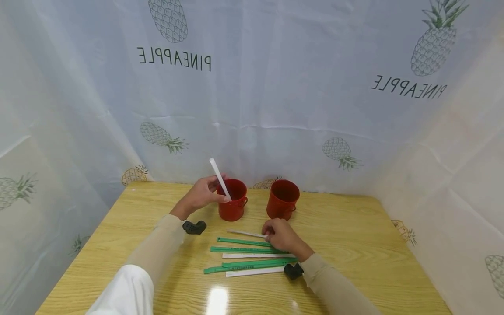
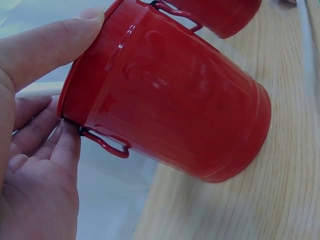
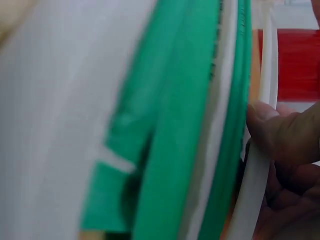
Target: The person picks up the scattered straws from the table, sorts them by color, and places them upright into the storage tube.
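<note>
My left hand [image 1: 201,193] grips the rim of the left red bucket [image 1: 231,211], its thumb on one side and the fingers on another. A white paper-wrapped straw [image 1: 218,175] slants up out of that bucket, between thumb and fingers. In the left wrist view the red bucket [image 2: 175,95] fills the middle, and only a piece of the straw [image 2: 42,89] shows behind its rim. Nearer the front, my right hand [image 1: 284,236] pinches one end of another white straw [image 1: 248,233]. The right wrist view shows thumb and fingers on this white straw [image 3: 257,175].
Behind the right hand stands a second red bucket [image 1: 282,203]. Several green-wrapped straws [image 1: 244,250] and white straws [image 1: 256,272] lie side by side on the wooden table [image 1: 350,245], partly under the right hand and wrist. A pineapple-print curtain [image 1: 252,96] surrounds the table's back and sides.
</note>
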`<state>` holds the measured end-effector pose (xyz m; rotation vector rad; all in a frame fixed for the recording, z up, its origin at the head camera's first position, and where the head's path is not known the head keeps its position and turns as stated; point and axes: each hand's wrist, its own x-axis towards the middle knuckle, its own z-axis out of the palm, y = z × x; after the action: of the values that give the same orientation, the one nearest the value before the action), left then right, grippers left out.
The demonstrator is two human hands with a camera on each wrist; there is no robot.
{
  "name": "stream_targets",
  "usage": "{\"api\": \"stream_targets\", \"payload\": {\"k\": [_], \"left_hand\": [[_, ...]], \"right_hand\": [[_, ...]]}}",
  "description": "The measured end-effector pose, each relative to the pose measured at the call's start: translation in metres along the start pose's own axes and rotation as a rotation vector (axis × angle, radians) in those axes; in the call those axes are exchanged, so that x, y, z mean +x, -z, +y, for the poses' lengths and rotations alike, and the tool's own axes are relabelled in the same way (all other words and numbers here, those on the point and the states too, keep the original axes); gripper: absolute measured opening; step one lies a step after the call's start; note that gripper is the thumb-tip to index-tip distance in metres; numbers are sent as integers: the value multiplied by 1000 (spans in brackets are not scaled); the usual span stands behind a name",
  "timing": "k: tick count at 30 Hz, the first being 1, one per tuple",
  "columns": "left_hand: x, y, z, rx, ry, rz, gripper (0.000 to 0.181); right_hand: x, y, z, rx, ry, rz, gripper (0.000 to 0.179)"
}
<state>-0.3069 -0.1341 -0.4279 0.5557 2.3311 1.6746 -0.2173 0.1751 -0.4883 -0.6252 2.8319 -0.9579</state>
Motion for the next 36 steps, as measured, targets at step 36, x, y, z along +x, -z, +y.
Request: {"api": "stream_targets", "payload": {"k": [36], "left_hand": [[-3, 0, 2, 4, 12, 16, 76]], "right_hand": [[38, 58, -84, 556, 48, 240, 8]]}}
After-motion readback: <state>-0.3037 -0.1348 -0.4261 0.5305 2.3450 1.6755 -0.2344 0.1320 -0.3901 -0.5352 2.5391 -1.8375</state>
